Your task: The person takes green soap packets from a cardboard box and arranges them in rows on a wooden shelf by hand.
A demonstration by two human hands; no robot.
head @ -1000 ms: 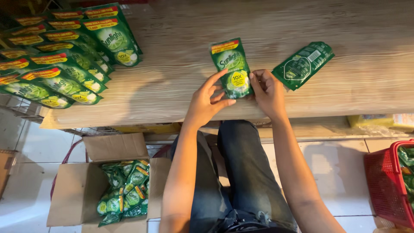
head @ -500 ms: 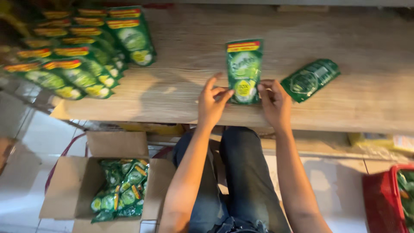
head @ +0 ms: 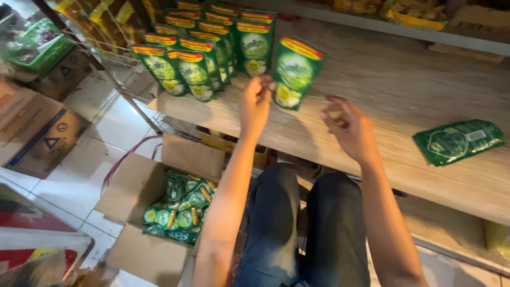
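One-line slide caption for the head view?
Left hand holds a green pouch upright beside rowed pouches on a wooden shelf; right hand hovers open.

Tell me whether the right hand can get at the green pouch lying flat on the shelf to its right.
Probably yes. The right hand is empty and open above the wooden shelf, and bare shelf is all that lies between it and the flat green pouch.
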